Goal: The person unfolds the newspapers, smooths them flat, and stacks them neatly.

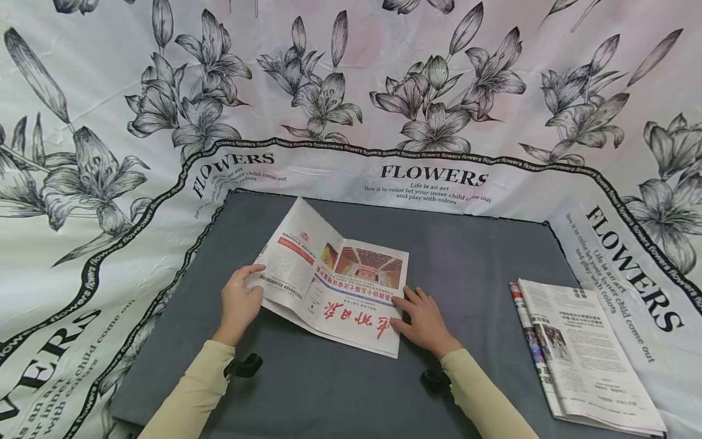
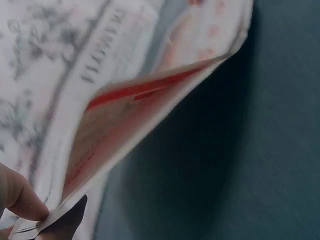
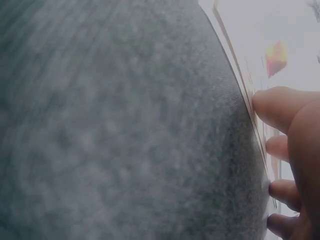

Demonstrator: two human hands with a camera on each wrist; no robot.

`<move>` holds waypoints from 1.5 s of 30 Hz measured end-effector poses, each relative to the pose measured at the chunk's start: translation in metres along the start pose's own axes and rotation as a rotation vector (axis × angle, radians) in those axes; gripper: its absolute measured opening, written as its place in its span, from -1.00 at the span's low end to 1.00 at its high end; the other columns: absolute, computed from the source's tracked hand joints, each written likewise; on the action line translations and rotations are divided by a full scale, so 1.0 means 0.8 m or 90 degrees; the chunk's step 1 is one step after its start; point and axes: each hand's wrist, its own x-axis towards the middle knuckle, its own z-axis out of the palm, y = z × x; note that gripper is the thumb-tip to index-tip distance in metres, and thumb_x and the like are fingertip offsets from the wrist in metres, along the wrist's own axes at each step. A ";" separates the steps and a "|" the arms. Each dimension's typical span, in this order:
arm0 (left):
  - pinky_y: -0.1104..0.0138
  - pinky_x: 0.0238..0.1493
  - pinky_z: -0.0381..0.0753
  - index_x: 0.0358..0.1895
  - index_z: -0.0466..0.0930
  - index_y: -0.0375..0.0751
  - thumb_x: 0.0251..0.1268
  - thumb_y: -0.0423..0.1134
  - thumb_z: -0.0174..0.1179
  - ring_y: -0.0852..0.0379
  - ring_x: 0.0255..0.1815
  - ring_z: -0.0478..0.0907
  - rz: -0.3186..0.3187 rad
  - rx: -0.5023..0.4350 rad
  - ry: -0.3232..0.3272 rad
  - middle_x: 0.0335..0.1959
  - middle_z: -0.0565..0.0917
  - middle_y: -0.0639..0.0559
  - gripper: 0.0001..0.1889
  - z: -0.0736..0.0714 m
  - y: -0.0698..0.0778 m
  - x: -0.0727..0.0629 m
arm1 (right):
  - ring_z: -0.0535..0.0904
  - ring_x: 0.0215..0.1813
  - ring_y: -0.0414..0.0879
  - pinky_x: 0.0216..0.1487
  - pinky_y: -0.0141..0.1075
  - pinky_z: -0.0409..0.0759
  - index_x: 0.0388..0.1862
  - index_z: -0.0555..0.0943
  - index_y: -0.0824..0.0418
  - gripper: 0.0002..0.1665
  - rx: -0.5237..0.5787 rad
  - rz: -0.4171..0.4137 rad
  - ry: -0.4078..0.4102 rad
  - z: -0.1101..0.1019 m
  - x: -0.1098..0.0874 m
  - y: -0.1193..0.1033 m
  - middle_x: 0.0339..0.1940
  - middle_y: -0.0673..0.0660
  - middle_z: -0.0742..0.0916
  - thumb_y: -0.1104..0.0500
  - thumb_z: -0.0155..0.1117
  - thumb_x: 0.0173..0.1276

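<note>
A folded newspaper (image 1: 351, 305) with red headline characters lies at the middle of the grey table, its left part lifted and bent upward. My left hand (image 1: 242, 302) pinches the left edge of the paper between thumb and fingers. In the left wrist view, the newspaper's layers (image 2: 135, 115) part into a gap above the table. Over at the right edge, my right hand (image 1: 423, 320) rests with extended fingers on the paper's margin. The right wrist view shows its fingertips (image 3: 272, 107) along the newspaper's edge (image 3: 240, 65).
Another stack of folded newspapers (image 1: 592, 353) lies at the table's right side. The grey tabletop (image 1: 466, 256) is bordered at the back and sides by a white floral cloth (image 1: 351, 171). Dark wrist cameras (image 1: 244, 366) hang below both forearms.
</note>
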 end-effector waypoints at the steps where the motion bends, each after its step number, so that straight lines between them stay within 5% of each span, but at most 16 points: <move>1: 0.34 -0.52 0.32 0.19 0.63 -0.32 0.17 -0.60 -0.02 0.14 -0.55 0.38 -0.018 0.016 -0.006 0.27 0.58 -0.34 -0.49 -0.001 -0.008 0.000 | 0.21 0.56 0.49 0.43 0.48 0.17 0.41 0.56 0.13 -0.33 0.000 0.002 -0.001 0.000 0.000 0.000 0.54 0.38 0.42 -0.08 0.36 0.37; 8: 0.20 -0.33 0.42 0.34 0.50 -0.32 0.21 -0.58 -0.07 -0.27 -0.11 0.53 -0.124 0.046 -0.074 0.37 0.49 -0.40 -0.42 -0.001 -0.050 -0.001 | 0.20 0.57 0.48 0.43 0.48 0.16 0.41 0.55 0.13 -0.32 0.002 0.014 -0.011 -0.003 0.000 -0.003 0.55 0.38 0.41 -0.07 0.37 0.37; 12: -0.03 0.10 0.45 0.41 0.40 -0.34 0.23 -0.56 -0.09 -0.29 0.27 0.48 -0.164 0.028 -0.083 0.37 0.49 -0.39 -0.39 0.000 -0.062 -0.002 | 0.17 0.59 0.47 0.45 0.48 0.13 0.44 0.53 0.12 -0.31 0.000 0.021 -0.027 -0.004 0.002 -0.004 0.57 0.36 0.39 -0.09 0.35 0.39; 16: -0.05 0.13 0.47 0.42 0.38 -0.36 0.23 -0.56 -0.09 -0.28 0.23 0.51 -0.179 0.011 -0.079 0.34 0.51 -0.40 -0.38 0.002 -0.068 -0.003 | 0.16 0.60 0.46 0.46 0.47 0.12 0.45 0.52 0.11 -0.30 -0.005 0.026 -0.031 -0.004 0.004 -0.003 0.57 0.36 0.38 -0.09 0.35 0.39; 27: 0.36 -0.30 0.59 0.50 0.26 -0.35 0.26 -0.59 -0.11 -0.23 0.06 0.59 -0.230 -0.056 -0.088 0.28 0.51 -0.45 -0.34 0.001 -0.073 -0.013 | 0.15 0.60 0.46 0.46 0.47 0.13 0.45 0.51 0.12 -0.30 -0.008 0.020 -0.040 -0.008 0.003 -0.006 0.57 0.37 0.38 -0.09 0.35 0.40; 31: 0.41 -0.42 0.69 0.63 -0.04 -0.28 0.34 -0.53 -0.11 -0.12 -0.05 0.66 -0.297 -0.168 -0.092 0.30 0.45 -0.52 -0.24 0.002 -0.070 -0.016 | 0.16 0.60 0.47 0.46 0.47 0.13 0.45 0.51 0.12 -0.30 -0.009 0.017 -0.040 -0.008 0.003 -0.006 0.57 0.37 0.39 -0.09 0.34 0.40; 35: 0.35 -0.19 0.74 0.67 -0.45 -0.13 0.52 -0.39 -0.11 0.03 0.06 0.63 -0.386 -0.366 -0.103 0.42 0.30 -0.41 -0.15 0.004 -0.060 -0.023 | 0.16 0.60 0.46 0.46 0.47 0.13 0.45 0.51 0.12 -0.30 -0.009 0.020 -0.042 -0.008 0.003 -0.006 0.57 0.37 0.39 -0.09 0.34 0.40; 40: 0.25 0.03 0.71 0.57 -0.08 -0.09 0.64 -0.27 -0.15 0.19 0.03 0.67 -0.445 -0.604 -0.094 0.17 0.51 -0.07 -0.44 0.014 -0.045 -0.041 | 0.17 0.59 0.47 0.46 0.47 0.13 0.45 0.51 0.13 -0.30 -0.004 0.024 -0.047 -0.009 0.003 -0.008 0.57 0.37 0.39 -0.09 0.35 0.40; 45: 0.05 0.39 0.51 0.44 0.16 -0.13 0.66 -0.25 -0.17 -0.08 0.35 0.51 -0.465 -0.704 -0.128 0.18 0.52 -0.12 -0.61 0.041 -0.022 -0.064 | 0.16 0.59 0.47 0.46 0.47 0.13 0.45 0.51 0.14 -0.30 -0.003 0.029 -0.046 -0.010 0.002 -0.011 0.57 0.38 0.38 -0.08 0.34 0.40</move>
